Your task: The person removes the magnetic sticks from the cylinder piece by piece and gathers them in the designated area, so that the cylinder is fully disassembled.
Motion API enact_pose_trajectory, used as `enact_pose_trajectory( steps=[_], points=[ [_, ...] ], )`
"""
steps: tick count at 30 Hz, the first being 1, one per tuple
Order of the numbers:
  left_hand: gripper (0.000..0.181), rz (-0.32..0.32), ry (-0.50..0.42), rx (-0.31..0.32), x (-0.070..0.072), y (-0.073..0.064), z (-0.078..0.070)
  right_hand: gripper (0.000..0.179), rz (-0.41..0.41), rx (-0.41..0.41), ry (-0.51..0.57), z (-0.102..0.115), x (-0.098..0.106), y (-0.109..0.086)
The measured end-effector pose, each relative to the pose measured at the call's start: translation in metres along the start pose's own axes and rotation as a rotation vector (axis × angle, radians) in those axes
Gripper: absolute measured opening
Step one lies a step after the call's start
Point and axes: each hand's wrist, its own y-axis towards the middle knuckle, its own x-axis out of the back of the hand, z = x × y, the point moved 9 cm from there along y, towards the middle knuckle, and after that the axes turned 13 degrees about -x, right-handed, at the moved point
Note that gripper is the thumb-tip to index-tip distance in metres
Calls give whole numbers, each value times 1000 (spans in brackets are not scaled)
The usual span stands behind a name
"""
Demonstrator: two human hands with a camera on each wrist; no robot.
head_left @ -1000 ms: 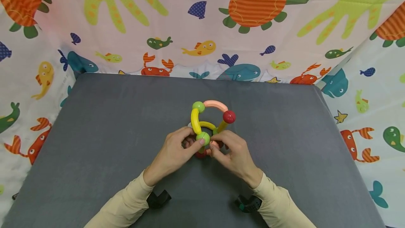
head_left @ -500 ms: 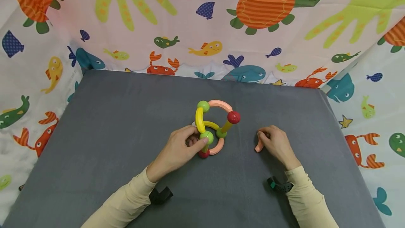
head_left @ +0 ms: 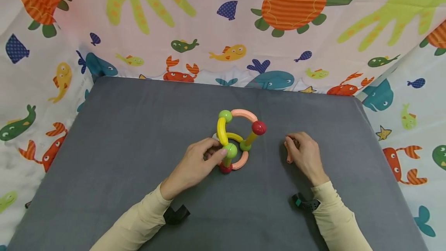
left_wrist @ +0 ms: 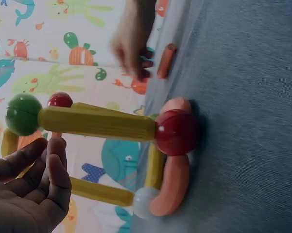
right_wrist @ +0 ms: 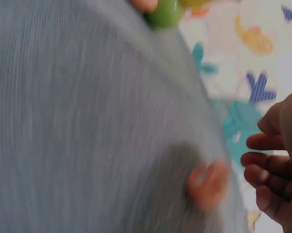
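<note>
A ball-and-rod building toy frame (head_left: pixel 222 131) stands on the grey table, an upper and a lower level joined by straight yellow rods (left_wrist: pixel 97 124). Green, red and white balls link its curved yellow and salmon bars. My left hand (head_left: pixel 195 167) pinches the near upper green ball (head_left: pixel 230 150), thumb on its near side and fingers behind. To the right, my right hand (head_left: pixel 306 156) hovers with loosely bent fingers, holding nothing. Beneath it a loose curved salmon bar (head_left: pixel 289 158) lies on the table; both wrist views show the bar (right_wrist: pixel 209 184) apart from the fingers.
The grey tabletop (head_left: pixel 146 127) stretches around the frame. White cloth with printed sea animals (head_left: pixel 209 30) hangs behind and at both sides of the table. Black camera mounts sit on the left wrist (head_left: pixel 176 215) and right wrist (head_left: pixel 304 202).
My right hand took the curved salmon bar away from the frame to the right, set it on the table and let go. My left hand keeps hold of the frame's green ball.
</note>
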Motion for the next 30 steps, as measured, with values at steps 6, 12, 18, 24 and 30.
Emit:
enact_pose_trajectory(
  steps=[6, 12, 18, 24, 30],
  points=[
    [19, 38, 78, 11, -16, -12, 22, 25, 204, 94, 135, 45, -25, -5],
    [24, 121, 292, -42, -40, -19, 33, 36, 437, 113, 201, 70, -70, -9],
    [30, 81, 409, -133, -44, -10, 29, 29, 377, 85, 205, 70, -73, -10],
    [16, 13, 450, -188, -28, -3, 27, 22, 319, 61, 169, 69, -66, -22],
    [10, -26, 451, -129, -11, 4, 35, 23, 305, 103, 156, 76, -65, -33]
  ],
)
